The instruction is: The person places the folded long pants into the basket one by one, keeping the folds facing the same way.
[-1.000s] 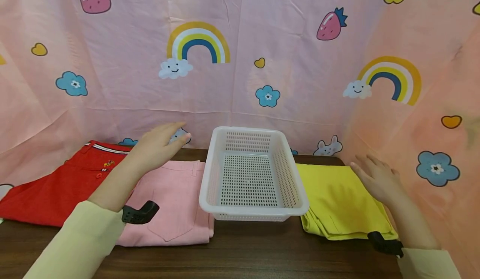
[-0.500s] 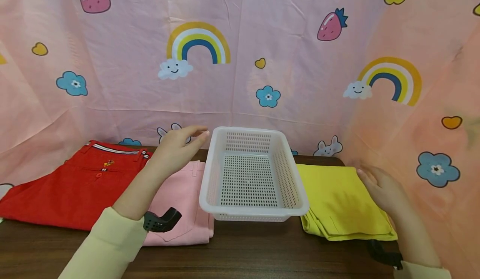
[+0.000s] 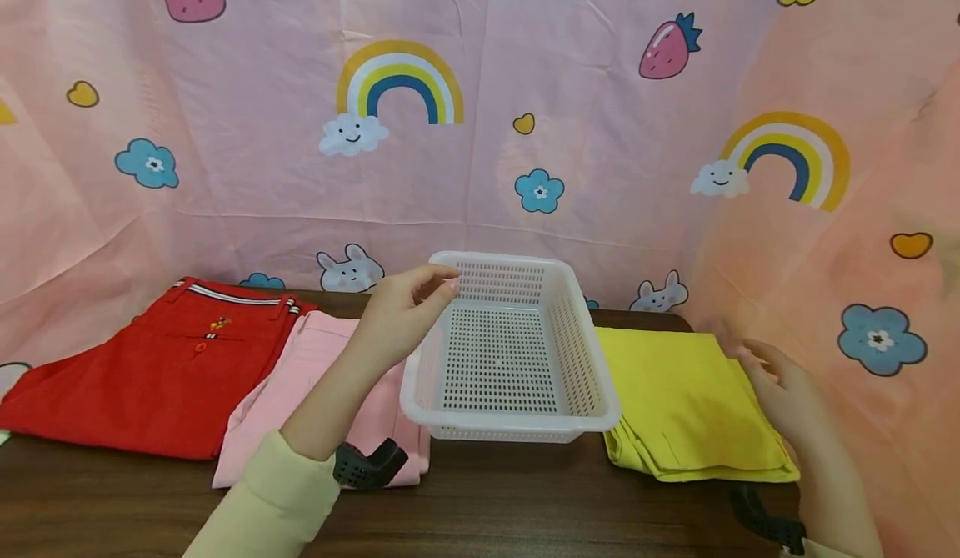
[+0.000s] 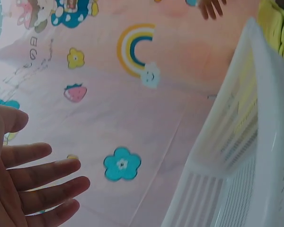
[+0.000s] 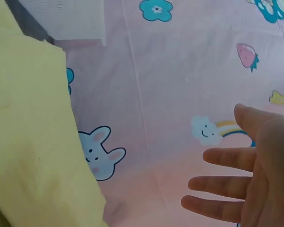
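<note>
A white perforated plastic basket (image 3: 592, 412) stands empty in the middle of the dark wooden table. My left hand (image 3: 441, 285) hovers at its far left rim with fingers relaxed and holds nothing. In the left wrist view the left hand's (image 4: 52, 175) fingers are straight, and the basket wall (image 4: 246, 137) lies to their right, apart from them. My right hand (image 3: 757, 359) is open at the right edge of folded yellow trousers (image 3: 675, 391). The right wrist view shows its spread fingers (image 5: 217, 182) beside the yellow cloth (image 5: 33, 142), not gripping it.
Folded pink trousers (image 3: 307, 374) lie left of the basket, and red shorts (image 3: 150, 366) lie further left. A pink curtain (image 3: 480, 124) printed with rainbows and strawberries closes off the back and right side. Bare table (image 3: 480, 508) runs along the front.
My left hand has moved right, from above the pink trousers to the basket's far left rim. My right hand has drifted slightly right and nearer, along the yellow trousers' edge.
</note>
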`<action>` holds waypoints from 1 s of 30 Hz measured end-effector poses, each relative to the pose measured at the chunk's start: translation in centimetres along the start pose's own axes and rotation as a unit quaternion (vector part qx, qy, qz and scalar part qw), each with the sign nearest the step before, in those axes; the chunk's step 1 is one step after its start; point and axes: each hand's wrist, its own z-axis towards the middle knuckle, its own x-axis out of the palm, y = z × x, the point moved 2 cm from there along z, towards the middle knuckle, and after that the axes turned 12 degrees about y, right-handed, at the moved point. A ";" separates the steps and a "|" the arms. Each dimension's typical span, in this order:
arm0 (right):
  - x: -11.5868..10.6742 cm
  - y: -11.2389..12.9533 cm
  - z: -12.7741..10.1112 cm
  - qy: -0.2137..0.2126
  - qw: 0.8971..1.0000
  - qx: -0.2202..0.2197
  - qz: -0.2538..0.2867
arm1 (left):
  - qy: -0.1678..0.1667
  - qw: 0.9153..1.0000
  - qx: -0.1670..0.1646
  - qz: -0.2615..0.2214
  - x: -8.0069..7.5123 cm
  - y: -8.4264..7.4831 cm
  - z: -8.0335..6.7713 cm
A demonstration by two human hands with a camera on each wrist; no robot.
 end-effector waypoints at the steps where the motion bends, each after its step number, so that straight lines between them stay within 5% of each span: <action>1: 0.0 -0.2 -0.1 -0.001 1.000 0.002 0.006 | 0.001 1.000 0.002 -0.010 0.4 -0.1 0.0; 21: -0.4 -3.1 -0.6 -0.044 0.996 0.056 0.048 | 0.052 0.986 0.028 -0.156 6.3 -1.4 0.5; 30: -0.4 -4.6 -0.5 -0.049 0.993 0.091 0.064 | 0.119 0.961 0.028 -0.247 8.9 -2.6 0.0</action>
